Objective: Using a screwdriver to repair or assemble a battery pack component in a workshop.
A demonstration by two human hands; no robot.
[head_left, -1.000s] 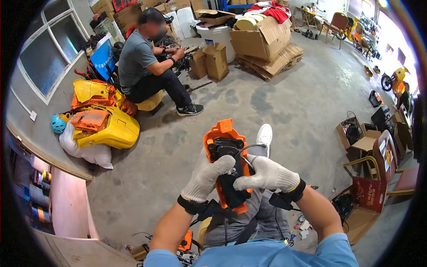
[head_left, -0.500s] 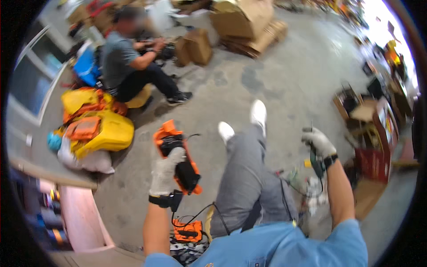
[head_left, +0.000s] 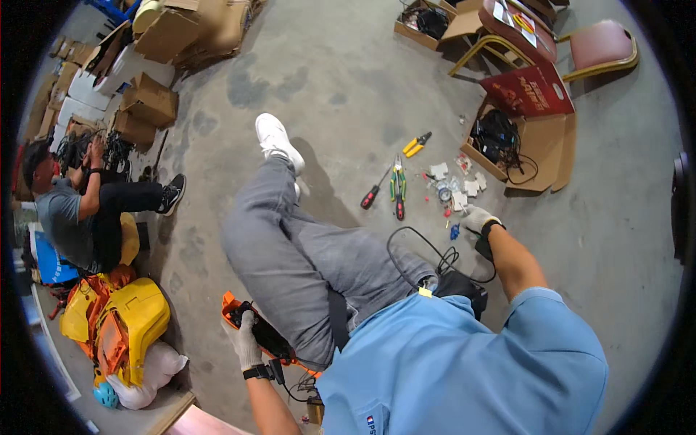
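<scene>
My left hand (head_left: 243,337) grips an orange plastic housing (head_left: 230,308) with black parts (head_left: 264,330) inside, low beside my left leg. My right hand (head_left: 480,217) is down at the right by scattered small white pieces (head_left: 471,188) and a blue piece (head_left: 454,232), fingers slightly curled and apart, with nothing visible in them. Left of it on the floor lie a red-and-black screwdriver (head_left: 370,197), green-handled pliers (head_left: 399,188) and a yellow-handled hand tool (head_left: 415,146). A black cable (head_left: 449,261) loops under my right arm.
An open carton of black items (head_left: 557,152) and chairs (head_left: 602,51) are at the upper right. A seated co-worker (head_left: 65,217) is at the left, near cardboard boxes (head_left: 148,101), yellow-and-orange panels (head_left: 141,312) and a blue helmet (head_left: 105,395).
Both hands were together on the orange housing. My right hand has left it and moved down to the right; my left hand has carried the housing down to the left. The view has turned.
</scene>
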